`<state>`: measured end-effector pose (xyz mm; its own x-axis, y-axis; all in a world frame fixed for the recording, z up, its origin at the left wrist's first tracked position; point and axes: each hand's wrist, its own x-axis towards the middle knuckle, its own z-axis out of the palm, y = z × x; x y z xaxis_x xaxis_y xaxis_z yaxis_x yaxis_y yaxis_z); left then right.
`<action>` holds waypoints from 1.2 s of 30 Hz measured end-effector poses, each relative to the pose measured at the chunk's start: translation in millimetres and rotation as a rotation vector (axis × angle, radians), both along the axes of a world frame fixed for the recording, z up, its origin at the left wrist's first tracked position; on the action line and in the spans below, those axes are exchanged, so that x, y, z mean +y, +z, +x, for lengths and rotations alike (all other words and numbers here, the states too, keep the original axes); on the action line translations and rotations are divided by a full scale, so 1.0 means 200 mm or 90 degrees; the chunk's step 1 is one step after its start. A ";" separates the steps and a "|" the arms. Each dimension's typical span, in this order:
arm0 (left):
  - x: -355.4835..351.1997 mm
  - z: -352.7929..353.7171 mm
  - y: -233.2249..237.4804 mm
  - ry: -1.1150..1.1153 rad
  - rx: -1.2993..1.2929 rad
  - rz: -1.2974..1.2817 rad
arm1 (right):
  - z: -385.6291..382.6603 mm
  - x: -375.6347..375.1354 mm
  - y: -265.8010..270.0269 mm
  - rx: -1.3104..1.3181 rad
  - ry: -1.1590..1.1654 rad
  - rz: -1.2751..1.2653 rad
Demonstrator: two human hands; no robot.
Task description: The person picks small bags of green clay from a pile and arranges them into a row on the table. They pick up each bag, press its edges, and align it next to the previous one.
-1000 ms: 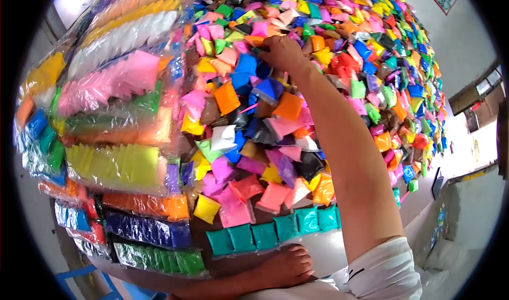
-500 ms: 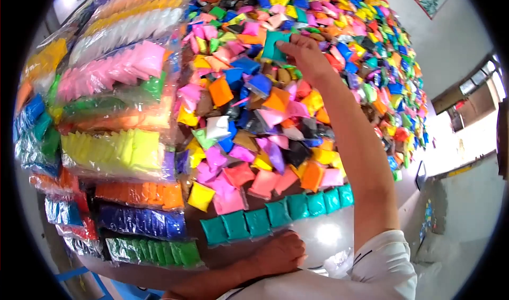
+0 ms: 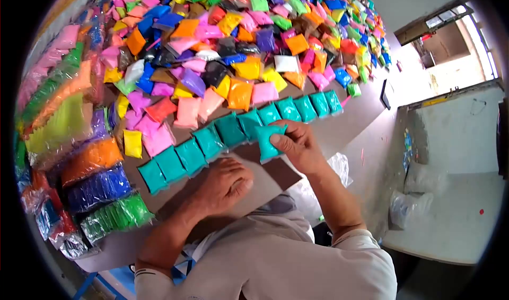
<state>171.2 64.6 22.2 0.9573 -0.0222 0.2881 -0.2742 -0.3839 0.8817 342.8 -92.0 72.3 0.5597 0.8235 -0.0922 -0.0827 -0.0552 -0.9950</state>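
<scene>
My right hand (image 3: 299, 149) pinches a teal packet (image 3: 269, 144) between thumb and fingers, just in front of a row of teal packets (image 3: 208, 141). The row runs slantwise along the table, its packets lying side by side. My left hand (image 3: 225, 186) is curled into a loose fist near the row's left part, and nothing shows in it. Behind the row spreads a large heap of small packets (image 3: 241, 93) in many colours.
Clear bags of sorted packets stand on the left, among them orange (image 3: 93, 161), dark blue (image 3: 99, 188) and green (image 3: 117, 215) ones. A crumpled clear plastic bag (image 3: 339, 167) lies beyond my right forearm. The brown tabletop (image 3: 350, 125) shows at the right.
My right hand has come back from the heap towards me, bringing the teal packet to the row. The view has tilted down and turned right. My left hand stays curled near the row.
</scene>
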 end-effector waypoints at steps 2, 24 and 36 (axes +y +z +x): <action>0.00 0.01 0.02 -0.030 0.022 0.006 | -0.07 -0.06 -0.04 -0.015 0.009 0.024; -0.02 -0.01 -0.03 0.001 0.052 0.071 | -0.34 -0.05 -0.18 0.099 -0.120 0.063; -0.04 0.00 -0.04 0.023 0.039 0.050 | -0.32 -0.05 -0.08 0.388 -0.092 0.063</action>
